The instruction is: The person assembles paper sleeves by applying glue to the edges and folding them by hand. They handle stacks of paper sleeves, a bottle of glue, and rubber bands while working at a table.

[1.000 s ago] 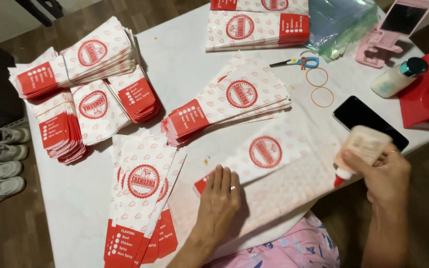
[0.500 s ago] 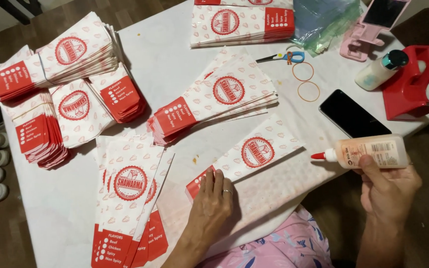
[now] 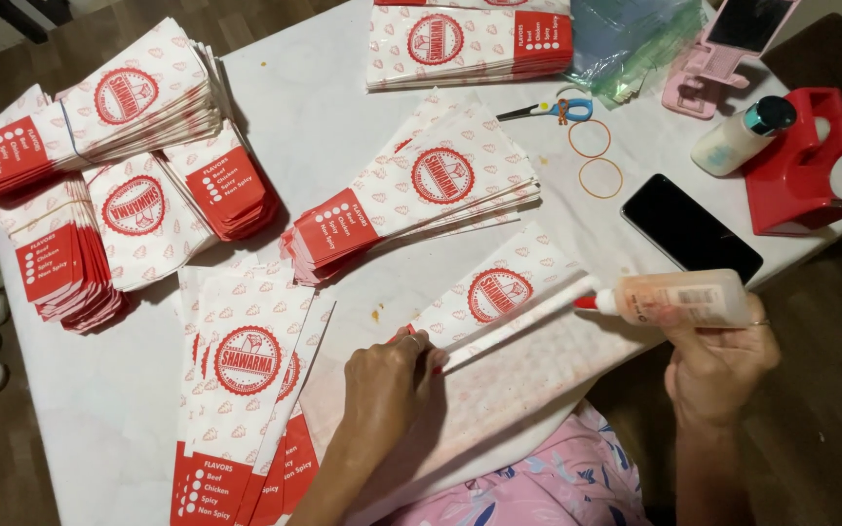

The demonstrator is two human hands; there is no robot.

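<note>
Several stacks of flat red-and-white printed paper bags cover the white counter (image 3: 333, 107). Far L: two bundled stacks (image 3: 99, 107), fanned, red ends pointing L; more bundles (image 3: 138, 209) just below, touching them. Lower L-centre: loose pile of unfolded bag sheets (image 3: 246, 370), long axis toward the person, red ends at near counter edge.

Centre: fanned bag stack (image 3: 421, 190), tilted, red end lower L. Just below it, a single white-and-red paper bag (image 3: 499, 292) lies diagonally on a pale patterned sheet (image 3: 528, 380). Left hand (image 3: 392, 385), ring on one finger, pressed palm-down on the bag's lower L end, fingers flat, pinning it; not clenched.

Top centre: another neat bag stack (image 3: 470, 44) at far counter edge. R of it: clear plastic bag bundle (image 3: 635, 39); small scissors w/ blue-orange handles (image 3: 548, 109); two orange rubber bands (image 3: 592, 156), apart from each other.

R side: right hand (image 3: 718, 356) grips a translucent squeeze glue bottle w/ red nozzle (image 3: 674, 299), held near-horizontal, nozzle pointing L, tip touching the single bag's upper R long edge. Beyond it: black phone (image 3: 689, 229), screen dark, flat on counter. Further R: small white bottle w/ teal cap (image 3: 738, 141) lying against a red tape dispenser (image 3: 801, 170). Pink phone stand (image 3: 723, 49) at top R.
</note>
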